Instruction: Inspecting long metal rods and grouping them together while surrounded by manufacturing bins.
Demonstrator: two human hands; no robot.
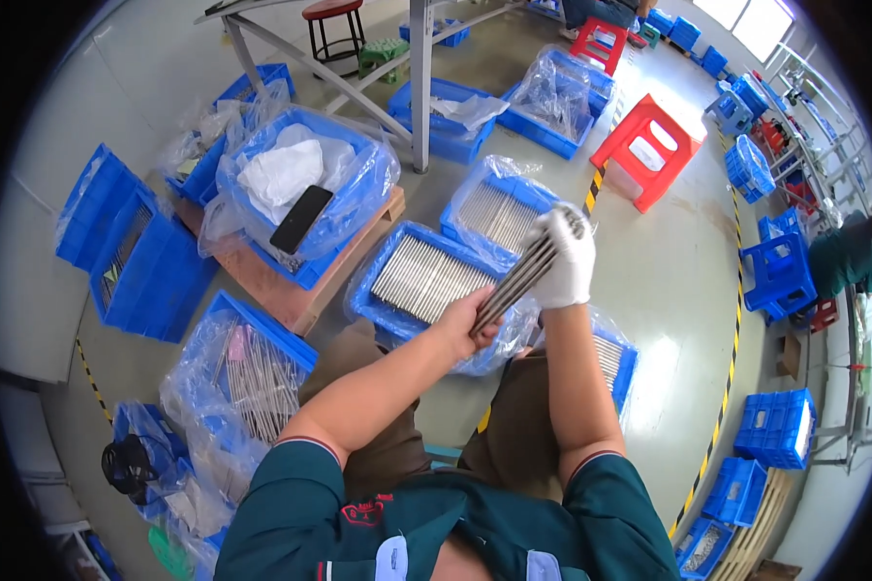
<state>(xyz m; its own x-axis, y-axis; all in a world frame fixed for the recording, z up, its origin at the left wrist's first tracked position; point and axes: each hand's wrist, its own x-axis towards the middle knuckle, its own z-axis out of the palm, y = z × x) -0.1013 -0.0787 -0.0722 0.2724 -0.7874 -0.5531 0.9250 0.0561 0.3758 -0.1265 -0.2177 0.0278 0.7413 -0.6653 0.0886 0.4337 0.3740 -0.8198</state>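
Observation:
A bundle of slim grey metal rods [520, 279] slants between my two hands. My bare left hand [467, 323] is closed round its lower end. Higher up, my right hand [568, 259], in a white glove, grips the other end. Beneath the bundle, a plastic-lined blue crate [370, 308] holds a row of shiny metal rods [426, 278]. Just beyond it stands another lined blue crate [449, 225] with similar rods. More rods lie in a blue crate [630, 376] partly hidden by my right forearm. Loose rods [262, 387] fill a crate on my left.
A black phone [301, 219] rests on a lined crate atop a wooden pallet [305, 308]. Red stool [649, 150] stands ahead right; a table leg [420, 87] rises ahead. Stacked blue crates [155, 271] sit left. A person [843, 254] is at the far right, near a blue stool [780, 276].

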